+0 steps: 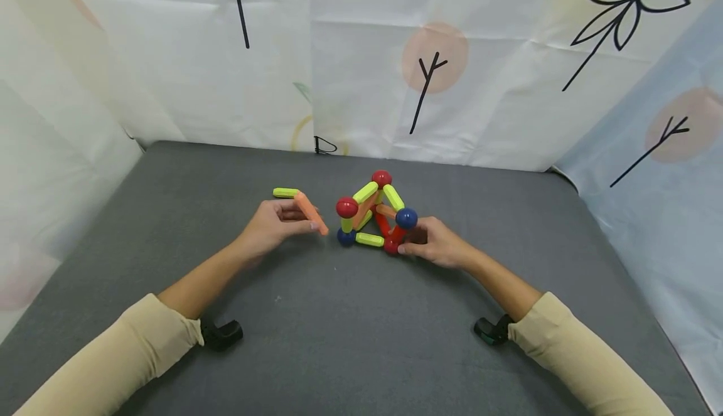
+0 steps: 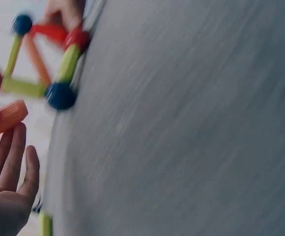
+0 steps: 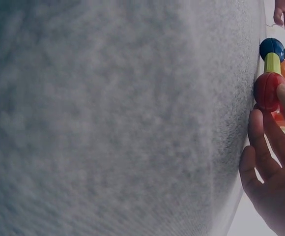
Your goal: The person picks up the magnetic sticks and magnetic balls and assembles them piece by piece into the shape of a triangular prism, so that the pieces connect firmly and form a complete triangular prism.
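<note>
A framework of coloured sticks and balls (image 1: 369, 240) stands on the grey table, with red and dark blue balls at its corners and yellow-green, orange and red sticks between them. Left of it, my left hand (image 1: 277, 224) pinches a loose orange stick (image 1: 309, 211) between thumb and fingers, its end pointing toward the framework. My right hand (image 1: 437, 243) grips the framework's near right corner. In the right wrist view, the thumb lies on the red ball (image 3: 268, 92) there and fingertips reach under it. A dark blue ball (image 1: 406, 218) sits just above that corner.
A loose yellow-green stick (image 1: 285, 192) lies on the table just behind my left hand. The grey tabletop (image 1: 339, 334) ends at a white printed curtain (image 1: 361, 77) at the back. More curtain hangs along both sides.
</note>
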`<state>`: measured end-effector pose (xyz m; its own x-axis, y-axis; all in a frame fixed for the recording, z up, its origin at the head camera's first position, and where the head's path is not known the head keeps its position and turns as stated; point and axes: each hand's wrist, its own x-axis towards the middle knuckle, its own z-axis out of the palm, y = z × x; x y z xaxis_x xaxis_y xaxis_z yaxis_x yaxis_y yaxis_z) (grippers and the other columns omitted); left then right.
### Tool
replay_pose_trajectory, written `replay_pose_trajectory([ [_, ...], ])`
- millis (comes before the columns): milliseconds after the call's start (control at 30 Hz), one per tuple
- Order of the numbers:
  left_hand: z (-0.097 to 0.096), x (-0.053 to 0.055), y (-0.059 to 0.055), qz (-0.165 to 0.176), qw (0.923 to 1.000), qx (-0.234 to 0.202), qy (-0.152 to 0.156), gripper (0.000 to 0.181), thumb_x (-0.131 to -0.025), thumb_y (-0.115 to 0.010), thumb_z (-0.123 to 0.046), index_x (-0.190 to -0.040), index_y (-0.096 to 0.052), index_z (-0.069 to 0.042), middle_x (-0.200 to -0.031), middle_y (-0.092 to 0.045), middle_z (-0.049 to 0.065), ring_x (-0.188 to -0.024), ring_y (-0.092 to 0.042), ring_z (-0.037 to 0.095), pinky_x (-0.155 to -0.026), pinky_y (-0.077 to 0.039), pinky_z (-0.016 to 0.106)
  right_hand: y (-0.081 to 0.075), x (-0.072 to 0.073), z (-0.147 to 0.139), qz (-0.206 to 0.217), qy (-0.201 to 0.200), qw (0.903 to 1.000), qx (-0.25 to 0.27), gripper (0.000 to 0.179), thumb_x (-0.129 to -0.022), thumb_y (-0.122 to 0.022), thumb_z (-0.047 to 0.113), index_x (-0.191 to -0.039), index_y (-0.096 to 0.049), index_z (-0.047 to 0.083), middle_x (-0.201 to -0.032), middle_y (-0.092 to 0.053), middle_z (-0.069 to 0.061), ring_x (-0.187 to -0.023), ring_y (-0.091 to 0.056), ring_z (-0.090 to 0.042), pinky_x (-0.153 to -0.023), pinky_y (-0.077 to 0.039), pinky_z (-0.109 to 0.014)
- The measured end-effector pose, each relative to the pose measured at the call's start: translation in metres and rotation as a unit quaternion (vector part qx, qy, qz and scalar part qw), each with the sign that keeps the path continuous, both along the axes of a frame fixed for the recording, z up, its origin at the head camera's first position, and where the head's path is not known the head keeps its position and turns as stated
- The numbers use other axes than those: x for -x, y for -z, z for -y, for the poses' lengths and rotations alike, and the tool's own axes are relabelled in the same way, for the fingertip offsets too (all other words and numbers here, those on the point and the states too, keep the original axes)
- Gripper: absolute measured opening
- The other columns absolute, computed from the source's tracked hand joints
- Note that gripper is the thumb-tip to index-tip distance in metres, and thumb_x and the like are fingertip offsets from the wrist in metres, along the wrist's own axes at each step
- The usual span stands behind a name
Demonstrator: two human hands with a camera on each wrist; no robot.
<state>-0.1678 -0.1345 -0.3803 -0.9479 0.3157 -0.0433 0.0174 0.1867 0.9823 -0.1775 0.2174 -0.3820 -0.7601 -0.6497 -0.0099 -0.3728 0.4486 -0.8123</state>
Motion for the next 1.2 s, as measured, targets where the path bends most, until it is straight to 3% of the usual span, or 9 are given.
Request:
replay_pose_trajectory([
  [267,-0.039,-0.027,0.012,0.024,0.9994,-0.019,0.017,0.035,-0.086,-0.08,-0.018,-0.115,-0.072,-0.001,-0.101,-0.075,0.008,-0.093,-0.069,0.02,-0.082,-0.055,0.032,0.003,0.001,-0.001,-0.02,-0.017,0.9996,0.008,0.028,-0.09,-0.072,0.008,-0.116,-0.066,-0.001,-0.107,-0.072,-0.01,-0.095,-0.067,-0.022,-0.086,-0.055,-0.037],
  [433,-0.068,-0.036,0.011,0.074,0.9963,-0.043,0.007,0.035,-0.086,-0.079,-0.02,-0.118,-0.072,-0.005,-0.104,-0.075,0.006,-0.096,-0.07,0.018,-0.086,-0.055,0.034,0.001,0.0,0.0,0.004,-0.001,1.0,-0.004,0.03,-0.091,-0.072,0.007,-0.118,-0.066,-0.002,-0.11,-0.071,-0.013,-0.099,-0.067,-0.025,-0.09,-0.054,-0.043],
  [567,-0.086,-0.037,0.011,0.085,0.9939,-0.068,-0.018,0.033,-0.089,-0.077,-0.018,-0.118,-0.072,-0.003,-0.106,-0.075,0.008,-0.097,-0.07,0.019,-0.09,-0.054,0.037,0.001,-0.001,0.001,0.01,-0.002,0.9999,0.001,0.031,-0.091,-0.072,0.006,-0.119,-0.065,-0.003,-0.111,-0.071,-0.015,-0.099,-0.067,-0.028,-0.091,-0.053,-0.045],
  [733,-0.102,-0.035,0.012,0.077,0.991,-0.095,-0.054,0.03,-0.09,-0.075,-0.014,-0.116,-0.071,0.001,-0.104,-0.074,0.012,-0.093,-0.071,0.022,-0.086,-0.057,0.037,0.003,-0.001,0.001,-0.002,-0.011,0.9999,0.007,0.03,-0.09,-0.072,0.005,-0.118,-0.065,-0.003,-0.108,-0.072,-0.013,-0.096,-0.068,-0.026,-0.088,-0.055,-0.042],
  [867,-0.108,-0.035,0.011,0.08,0.9862,-0.132,-0.06,0.029,-0.093,-0.071,-0.012,-0.118,-0.068,0.003,-0.104,-0.073,0.015,-0.087,-0.073,0.024,-0.08,-0.058,0.036,0.002,-0.001,0.002,-0.001,-0.011,0.9999,0.011,0.028,-0.09,-0.071,0.004,-0.117,-0.065,-0.002,-0.108,-0.072,-0.012,-0.096,-0.069,-0.026,-0.087,-0.055,-0.041],
  [1200,-0.119,-0.033,0.008,0.098,0.9839,-0.114,-0.096,0.033,-0.096,-0.068,-0.02,-0.122,-0.068,0.0,-0.106,-0.073,0.014,-0.069,-0.073,0.016,-0.061,-0.058,0.028,0.0,-0.001,0.002,0.01,0.001,0.9999,0.004,0.027,-0.09,-0.072,0.005,-0.116,-0.066,0.0,-0.105,-0.072,-0.01,-0.094,-0.067,-0.024,-0.085,-0.055,-0.039],
])
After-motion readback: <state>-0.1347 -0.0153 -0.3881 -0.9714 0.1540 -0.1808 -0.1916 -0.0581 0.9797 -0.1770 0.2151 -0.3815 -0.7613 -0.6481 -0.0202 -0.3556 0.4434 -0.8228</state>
